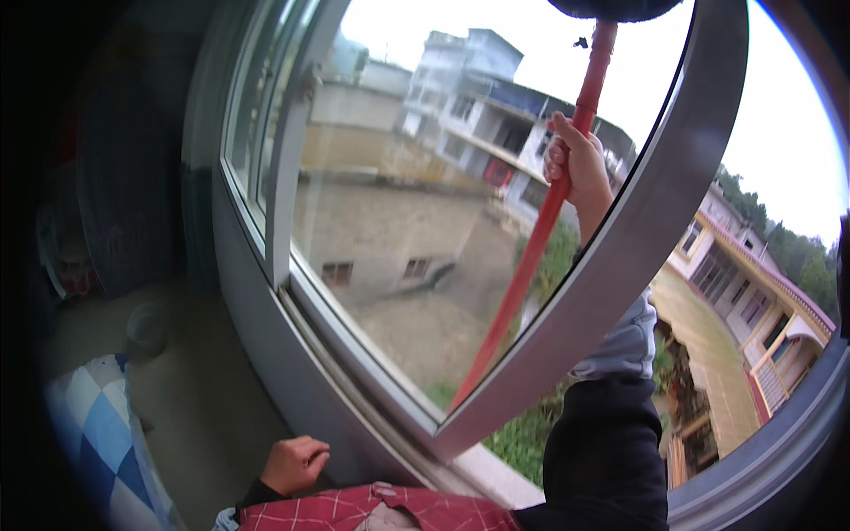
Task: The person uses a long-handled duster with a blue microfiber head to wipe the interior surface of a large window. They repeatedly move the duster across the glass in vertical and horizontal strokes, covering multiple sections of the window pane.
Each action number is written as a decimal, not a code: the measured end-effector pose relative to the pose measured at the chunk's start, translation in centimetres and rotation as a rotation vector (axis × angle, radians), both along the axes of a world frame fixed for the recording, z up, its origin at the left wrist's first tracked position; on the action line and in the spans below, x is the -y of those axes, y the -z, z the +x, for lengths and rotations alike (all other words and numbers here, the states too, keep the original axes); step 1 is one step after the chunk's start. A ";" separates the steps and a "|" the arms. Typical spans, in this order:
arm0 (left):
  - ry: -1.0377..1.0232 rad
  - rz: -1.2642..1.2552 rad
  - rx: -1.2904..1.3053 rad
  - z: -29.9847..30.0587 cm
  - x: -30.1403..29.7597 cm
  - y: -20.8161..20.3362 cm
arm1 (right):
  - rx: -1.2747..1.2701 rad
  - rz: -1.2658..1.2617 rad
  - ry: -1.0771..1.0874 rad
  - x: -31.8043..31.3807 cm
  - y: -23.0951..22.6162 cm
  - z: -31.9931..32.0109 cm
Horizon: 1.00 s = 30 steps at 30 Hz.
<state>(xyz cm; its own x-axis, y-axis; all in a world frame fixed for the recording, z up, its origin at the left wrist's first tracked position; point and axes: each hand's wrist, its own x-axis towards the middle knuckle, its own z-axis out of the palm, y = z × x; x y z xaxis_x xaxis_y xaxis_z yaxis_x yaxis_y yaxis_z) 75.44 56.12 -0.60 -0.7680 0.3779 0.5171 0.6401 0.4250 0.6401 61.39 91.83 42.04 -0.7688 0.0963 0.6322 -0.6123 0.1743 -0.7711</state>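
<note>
My right hand [580,161] is wrapped round a long red pole [524,265] and shows through the glass pane [381,301]. That arm passes out through the window opening and round the grey frame [660,168] of the sash. The pole slants up to the right. At its top sits a dark, rounded head [613,9], cut off by the picture's upper edge, so its kind cannot be told. Low in the view, my left hand [297,465] is closed beside the wall under the sill, its fingers curled and nothing visible in them.
The window track [345,376] runs along the sill in front of me. Blue and white checked cloth [106,434] lies at the lower left, with a small bucket-like object [146,329] behind it. Outside are a concrete yard, green plants [522,438] and several buildings.
</note>
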 end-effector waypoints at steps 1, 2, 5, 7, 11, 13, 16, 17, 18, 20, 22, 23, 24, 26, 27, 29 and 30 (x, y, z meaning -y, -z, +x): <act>-0.004 -0.038 0.036 0.3 0.2 0.0 | 0.052 -0.027 -0.028 -0.3 3.0 -0.7; 0.005 -0.040 0.057 0.5 0.2 -0.1 | 0.101 -0.068 -0.047 -0.7 6.2 -1.3; -0.011 -0.093 0.177 1.2 0.3 -0.7 | 0.154 -0.057 0.102 -0.7 15.8 -2.3; -0.004 -0.132 0.173 1.3 -0.3 -1.2 | 0.204 -0.060 0.085 -0.7 20.9 -2.2; 0.011 -0.241 0.150 0.9 -2.4 -2.1 | 0.236 -0.175 0.010 -1.5 28.0 -0.1; 0.047 -0.279 0.126 0.9 -3.2 -2.2 | 0.277 -0.166 -0.028 -2.8 30.4 0.5; 0.084 -0.372 0.128 1.2 -3.8 -2.0 | 0.325 -0.161 -0.014 -5.4 33.8 0.6; 0.088 -0.407 0.131 1.5 -3.9 -1.9 | 0.267 -0.143 0.042 -6.1 34.9 0.7; 0.093 -0.449 0.133 1.7 -4.0 -1.9 | 0.211 -0.122 0.099 -6.9 35.9 0.8; 0.109 -0.543 0.165 2.0 -3.9 -2.0 | 0.176 -0.144 0.158 -9.1 37.1 0.8; 0.162 -0.616 0.158 2.2 -3.3 -2.2 | 0.220 -0.241 0.151 -11.1 37.7 1.0; 0.129 -0.745 0.278 2.3 -3.1 -2.4 | 0.210 -0.289 0.155 -12.0 37.6 1.2; 0.112 -0.734 0.293 2.3 -3.0 -2.3 | 0.203 -0.275 0.185 -12.8 37.5 1.5; 0.084 -0.688 0.324 2.7 -2.7 -2.1 | 0.193 -0.239 0.226 -14.2 37.1 2.0; 0.101 -0.720 0.331 2.7 -2.6 -2.0 | 0.198 -0.195 0.287 -14.8 36.9 2.4; 0.173 -0.737 0.342 2.7 -2.6 -1.6 | 0.217 -0.223 0.243 -15.4 36.6 3.0; 0.156 -0.745 0.325 2.9 -2.6 -1.5 | 0.272 -0.231 0.260 -15.4 36.4 3.2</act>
<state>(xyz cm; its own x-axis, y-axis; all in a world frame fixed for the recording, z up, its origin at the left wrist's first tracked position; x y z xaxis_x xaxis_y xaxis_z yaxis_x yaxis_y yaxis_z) 78.31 58.74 0.93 -0.7462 0.6485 -0.1504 0.5583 0.7327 0.3891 64.64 107.27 5.68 -0.8357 0.4237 0.3495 -0.3401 0.1005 -0.9350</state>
